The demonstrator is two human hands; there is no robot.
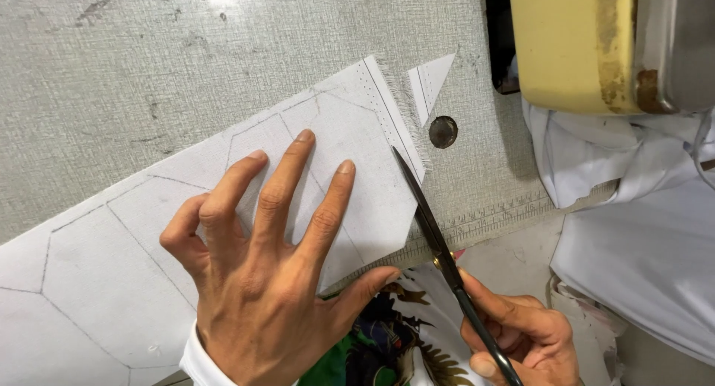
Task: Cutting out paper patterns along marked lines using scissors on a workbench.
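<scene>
Head view takes in a grey, textured sewing table (pixel 112 65), its near edge carrying a printed ruler strip that runs toward the right. Across it, from the lower left corner up toward the middle, lies a long strip of white fabric (pixel 97 274) marked with pencilled hexagon outlines. At the table's far right corner sits the cream-coloured body of a sewing machine (pixel 573 43), with a heap of white cloth (pixel 640 229) below it, off the table's right side.

Left hand (pixel 261 282) lies flat on the strip, fingers spread and pressing it to the table near the near edge; it pins the fabric down rather than closing around it. Right hand (pixel 521 337), below the near edge, is wrapped round the handles of a pair of dark scissors (pixel 436 229). The blades point away along the strip's right end and look nearly closed, touching or just beside the cut edge.

As for progress, judging from how things lie: the strip's right end already shows angled cuts following the last hexagon's lines, with a frayed edge on the far side. A small white triangular offcut (pixel 428 84) lies apart from the strip, next to a round metal hole (pixel 443 131) in the table. The other hexagons further left remain joined in one uncut strip, so most of the trimming looks undone.
</scene>
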